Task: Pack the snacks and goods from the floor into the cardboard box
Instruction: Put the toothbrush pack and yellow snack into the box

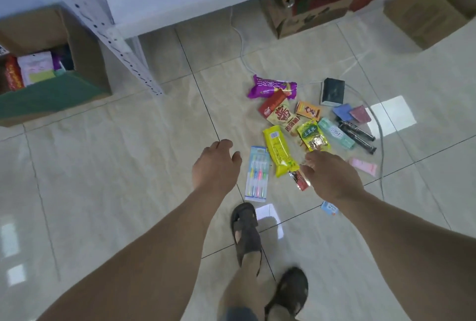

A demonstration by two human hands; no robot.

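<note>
Clearly the risk here lies in the distance: the cardboard box (pixel 51 84) sits at the far left beside the shelf post (pixel 123 45), well apart from the heap of goods on the floor (pixel 103 166), so every packet has to be carried across, and an overfull handful would likely shed something on the way. The box already holds some packets, so loose tossing could make things bounce off its rim.

Nearer the middle, the left hand (pixel 215 163) hovers with fingers loosely curled, holding nothing, just beside the toothbrush pack (pixel 256 174). That flat card lies flush on the smooth tile and may slide rather than lift if pinched from above.

Further right, the yellow packet (pixel 279 150) overlaps its neighbours, so pulling one could drag others. The right hand (pixel 329 176) reaches down with fingertips at a small red wrapper (pixel 298 179); whether it already pinches it I cannot tell. Both arms are stretched forward and down, the hands apart. The white cable (pixel 381 140) looping around the heap could snag a sandal (pixel 246 230).
</note>
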